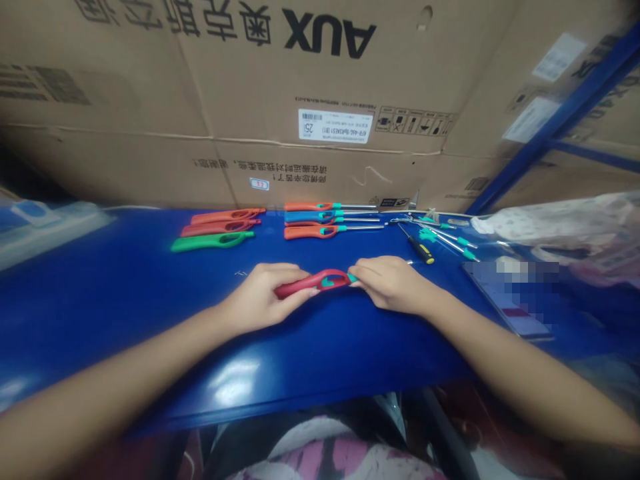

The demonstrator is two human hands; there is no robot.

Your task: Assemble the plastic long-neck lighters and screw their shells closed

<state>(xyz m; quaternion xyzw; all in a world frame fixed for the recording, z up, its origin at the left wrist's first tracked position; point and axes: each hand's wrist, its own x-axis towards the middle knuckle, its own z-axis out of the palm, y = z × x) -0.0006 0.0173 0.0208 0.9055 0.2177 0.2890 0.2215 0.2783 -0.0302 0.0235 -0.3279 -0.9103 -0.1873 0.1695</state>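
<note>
Between my two hands, above the blue table, is a red gas lighter [327,281] with a teal trigger and collar. My left hand [267,293] is closed around its handle end, thumb along the near side. At the teal collar, my right hand [395,283] is closed in a grip; its fingers cover the metal tube, if one is there. Beyond them lie several long lighters with metal tubes, among them a blue lighter [307,217] and an orange lighter [310,232]. Farther left are handles without tubes, including a green handle [213,242] and red-orange ones.
Loose metal tubes with teal ends [453,243] lie at the back right beside a yellow-black screwdriver [423,251]. A flat, partly blurred item [520,320] and plastic bags [550,217] are at right. A large cardboard box [240,80] walls the table's back [125,287].
</note>
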